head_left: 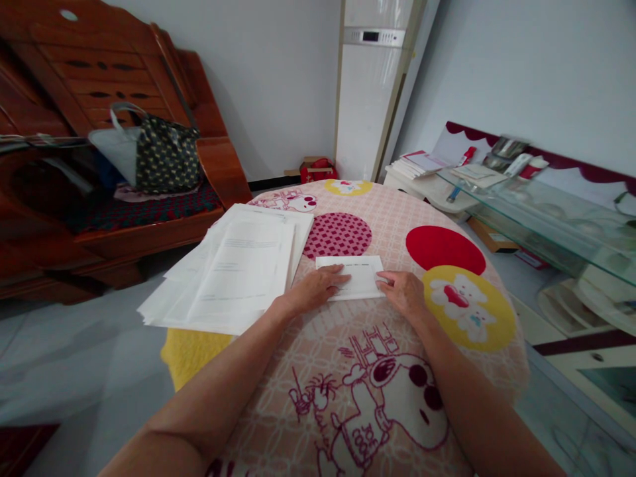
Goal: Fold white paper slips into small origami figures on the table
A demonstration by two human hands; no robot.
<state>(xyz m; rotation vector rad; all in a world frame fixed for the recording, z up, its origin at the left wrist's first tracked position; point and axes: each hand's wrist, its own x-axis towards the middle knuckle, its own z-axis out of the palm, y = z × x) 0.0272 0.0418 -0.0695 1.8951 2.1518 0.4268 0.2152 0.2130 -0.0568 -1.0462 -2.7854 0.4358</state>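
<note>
A folded white sheet of paper, with a line of print near its top edge, lies on the round table in front of me. My left hand rests over its left part, fingers stretched out and lying flat. At the right edge, my right hand has its thumb and bent fingers closed on the paper. To the left of my left hand is a spread stack of printed white sheets, partly overhanging the table edge. A patterned cloth with cartoon figures covers the table.
A wooden sofa with a dark patterned bag stands at the left. On the right is a glass-topped cabinet bearing papers and metal bowls. A tall white air conditioner and a red bag are behind the table.
</note>
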